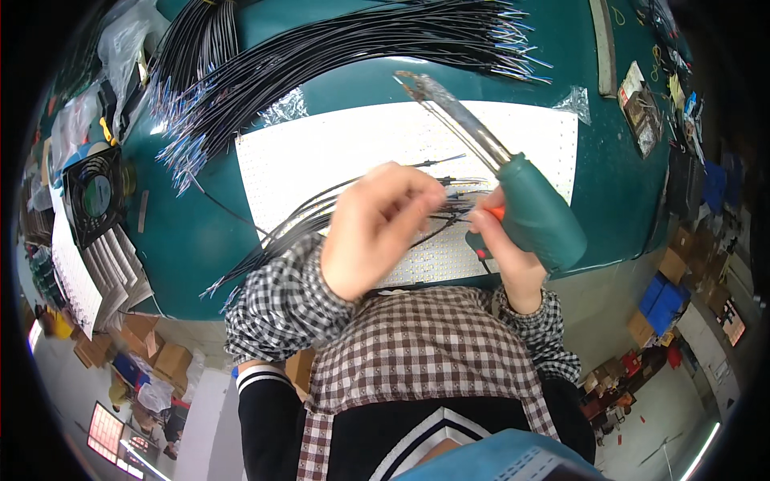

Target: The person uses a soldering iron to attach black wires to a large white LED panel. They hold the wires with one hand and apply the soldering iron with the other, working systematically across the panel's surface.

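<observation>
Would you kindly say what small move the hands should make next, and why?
Probably lower the green soldering gun in the right hand toward the thin black wires pinched by the left hand: its metal tip points away, above the white LED panel.

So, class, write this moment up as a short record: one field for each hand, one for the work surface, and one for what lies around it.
Left hand: left hand pinches thin black wires by their ends.
Right hand: right hand grips a green soldering gun, its metal tip pointing up and away.
Work surface: white LED panel lying on a green table.
Around: bundles of black wires at the far edge, a small black fan at the left.
</observation>
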### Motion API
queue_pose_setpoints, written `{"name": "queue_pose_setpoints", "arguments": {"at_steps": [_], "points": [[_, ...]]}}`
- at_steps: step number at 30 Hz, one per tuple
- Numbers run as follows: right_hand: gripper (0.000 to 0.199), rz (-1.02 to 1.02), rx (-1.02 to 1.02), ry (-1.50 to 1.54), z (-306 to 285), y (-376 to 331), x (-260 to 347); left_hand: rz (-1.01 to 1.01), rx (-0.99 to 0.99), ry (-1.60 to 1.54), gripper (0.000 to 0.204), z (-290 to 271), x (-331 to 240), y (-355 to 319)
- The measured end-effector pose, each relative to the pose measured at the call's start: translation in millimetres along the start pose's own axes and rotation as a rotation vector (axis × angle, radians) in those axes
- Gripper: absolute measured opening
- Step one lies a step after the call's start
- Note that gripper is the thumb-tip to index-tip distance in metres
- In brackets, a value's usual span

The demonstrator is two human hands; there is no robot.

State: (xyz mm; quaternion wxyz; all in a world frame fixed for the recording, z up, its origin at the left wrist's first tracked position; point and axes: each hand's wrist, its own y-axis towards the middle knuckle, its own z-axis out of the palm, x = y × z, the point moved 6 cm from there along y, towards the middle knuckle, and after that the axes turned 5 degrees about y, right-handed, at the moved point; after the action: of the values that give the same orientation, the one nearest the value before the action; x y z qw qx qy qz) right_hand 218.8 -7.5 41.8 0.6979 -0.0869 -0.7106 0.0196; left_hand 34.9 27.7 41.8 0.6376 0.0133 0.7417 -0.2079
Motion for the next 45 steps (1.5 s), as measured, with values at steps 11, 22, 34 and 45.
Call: {"name": "queue_pose_setpoints", "arguments": {"at_steps": [11,22,34,45], "points": [[0.024,0.089,-0.124,0.108,-31.4,-4.6,9.5,0.101,-0.140,0.566,0.016,-41.5,13.6,73.6],[0.027,0.147,-0.080,0.112,-38.8,-11.3,-1.0,0.240,-0.158,0.684,0.008,-30.2,4.4,72.6],[0.044,0.193,-0.055,0.082,-33.9,-28.3,-7.2,0.251,-0.142,0.702,0.010,-30.6,2.4,71.6],[0.027,0.243,-0.031,-0.083,-29.9,-27.9,-5.2,0.254,-0.133,0.670,0.010,-30.7,2.3,69.9]]}}
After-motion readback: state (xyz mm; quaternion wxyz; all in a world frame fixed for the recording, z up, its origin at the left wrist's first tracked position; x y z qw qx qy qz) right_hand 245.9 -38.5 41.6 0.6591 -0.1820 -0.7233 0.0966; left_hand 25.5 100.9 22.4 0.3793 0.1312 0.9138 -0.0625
